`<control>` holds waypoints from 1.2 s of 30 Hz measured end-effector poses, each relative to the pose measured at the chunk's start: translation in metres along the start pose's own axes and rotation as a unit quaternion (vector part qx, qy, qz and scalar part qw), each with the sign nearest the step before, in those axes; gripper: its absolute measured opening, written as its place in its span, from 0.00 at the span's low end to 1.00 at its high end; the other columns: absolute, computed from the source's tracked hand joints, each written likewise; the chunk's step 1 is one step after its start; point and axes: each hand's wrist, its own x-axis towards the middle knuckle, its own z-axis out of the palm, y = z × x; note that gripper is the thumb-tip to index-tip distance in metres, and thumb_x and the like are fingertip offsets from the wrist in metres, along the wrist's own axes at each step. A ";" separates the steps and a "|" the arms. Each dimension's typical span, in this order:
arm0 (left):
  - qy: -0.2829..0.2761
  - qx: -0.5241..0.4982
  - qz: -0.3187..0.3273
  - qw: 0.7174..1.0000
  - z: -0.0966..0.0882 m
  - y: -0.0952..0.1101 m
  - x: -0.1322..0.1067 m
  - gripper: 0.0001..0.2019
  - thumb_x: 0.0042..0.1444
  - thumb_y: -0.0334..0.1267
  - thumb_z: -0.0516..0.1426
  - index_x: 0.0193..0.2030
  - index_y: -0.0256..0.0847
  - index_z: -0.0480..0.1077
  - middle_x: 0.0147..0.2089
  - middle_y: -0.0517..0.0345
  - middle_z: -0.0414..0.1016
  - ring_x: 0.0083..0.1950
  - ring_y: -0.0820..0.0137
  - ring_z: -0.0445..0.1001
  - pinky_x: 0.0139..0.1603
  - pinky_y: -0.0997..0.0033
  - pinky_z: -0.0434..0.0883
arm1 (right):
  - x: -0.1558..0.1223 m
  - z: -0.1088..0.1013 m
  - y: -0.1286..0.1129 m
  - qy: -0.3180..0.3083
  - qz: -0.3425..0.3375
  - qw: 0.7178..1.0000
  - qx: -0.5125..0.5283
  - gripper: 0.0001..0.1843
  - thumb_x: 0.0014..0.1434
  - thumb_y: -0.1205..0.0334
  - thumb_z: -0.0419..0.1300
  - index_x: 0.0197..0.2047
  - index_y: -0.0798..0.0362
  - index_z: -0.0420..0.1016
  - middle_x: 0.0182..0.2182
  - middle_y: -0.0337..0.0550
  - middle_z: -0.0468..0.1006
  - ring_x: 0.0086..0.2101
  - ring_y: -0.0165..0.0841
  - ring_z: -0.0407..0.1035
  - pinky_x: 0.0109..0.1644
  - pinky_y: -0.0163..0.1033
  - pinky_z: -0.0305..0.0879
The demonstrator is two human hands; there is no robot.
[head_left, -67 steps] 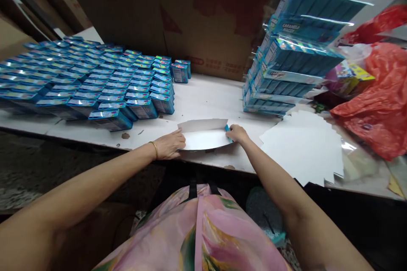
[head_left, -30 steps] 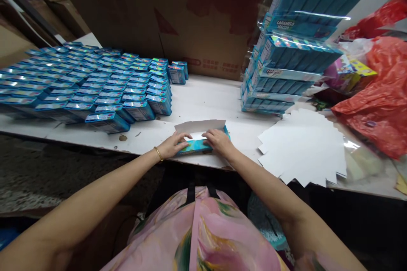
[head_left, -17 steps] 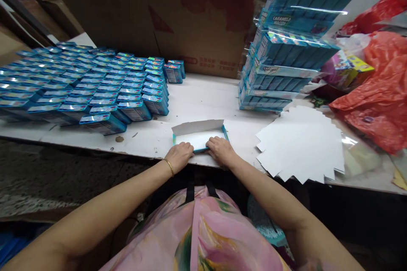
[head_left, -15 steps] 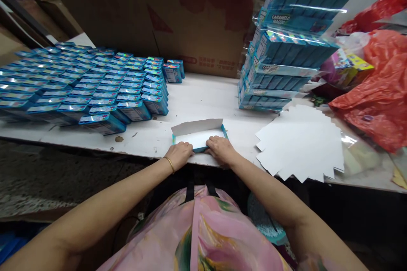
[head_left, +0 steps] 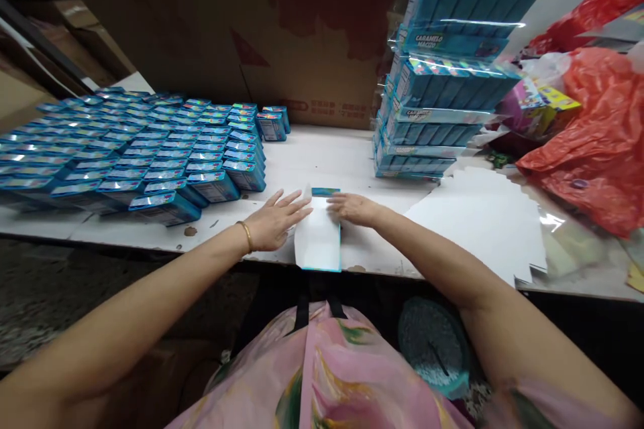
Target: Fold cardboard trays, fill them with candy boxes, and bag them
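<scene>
A partly folded cardboard box (head_left: 319,238), white inside with blue edges, lies at the table's front edge, its long side pointing toward me. My left hand (head_left: 278,220) is at its left side with fingers spread, the fingertips by the raised white flap. On the opposite side, my right hand (head_left: 352,208) has its fingers stretched out over the box's far right edge. The fingertips of the right hand are slightly blurred. Neither hand is wrapped round anything.
Rows of small blue boxes (head_left: 166,147) fill the table's left. A stack of plastic-wrapped blue packs (head_left: 427,100) stands at the back right, before white cardboard sheets (head_left: 477,221) and red plastic bags (head_left: 594,127). A large brown carton (head_left: 201,27) stands behind. A round bin (head_left: 435,342) is below.
The box has turned from lying crosswise to pointing toward me. Both hands have left its near edge; the left has opened and moved up and left, the right has moved farther up.
</scene>
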 end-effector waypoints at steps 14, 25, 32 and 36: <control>0.014 -0.089 -0.177 0.980 0.057 -0.002 0.044 0.19 0.54 0.53 0.49 0.41 0.39 0.67 0.36 0.52 0.71 0.38 0.66 0.69 0.37 0.69 0.63 | -0.036 0.027 -0.120 0.130 0.291 0.948 0.011 0.30 0.54 0.60 0.57 0.58 0.57 0.55 0.56 0.50 0.60 0.55 0.43 0.51 0.59 0.49 0.48; 0.135 0.073 -0.258 0.954 0.087 0.042 -0.006 0.17 0.53 0.42 0.54 0.50 0.44 0.64 0.46 0.46 0.65 0.47 0.58 0.62 0.43 0.61 0.61 | -0.012 0.027 -0.072 0.043 0.196 0.978 -0.051 0.05 0.58 0.62 0.52 0.37 0.53 0.66 0.34 0.44 0.69 0.37 0.36 0.60 0.41 0.41 0.56; 0.056 0.055 -0.235 0.969 0.091 0.028 -0.006 0.13 0.58 0.40 0.47 0.32 0.35 0.67 0.32 0.49 0.68 0.38 0.64 0.66 0.38 0.66 0.62 | -0.011 0.024 -0.063 -0.027 0.198 0.980 -0.012 0.12 0.57 0.55 0.54 0.37 0.55 0.67 0.34 0.46 0.70 0.37 0.35 0.63 0.39 0.39 0.56; 0.009 0.013 -0.243 0.970 0.085 0.019 -0.001 0.15 0.59 0.43 0.46 0.33 0.35 0.68 0.34 0.49 0.70 0.38 0.64 0.68 0.37 0.67 0.63 | -0.008 0.022 -0.062 -0.066 0.195 0.978 0.016 0.16 0.58 0.50 0.50 0.37 0.55 0.68 0.34 0.47 0.72 0.36 0.35 0.66 0.37 0.39 0.57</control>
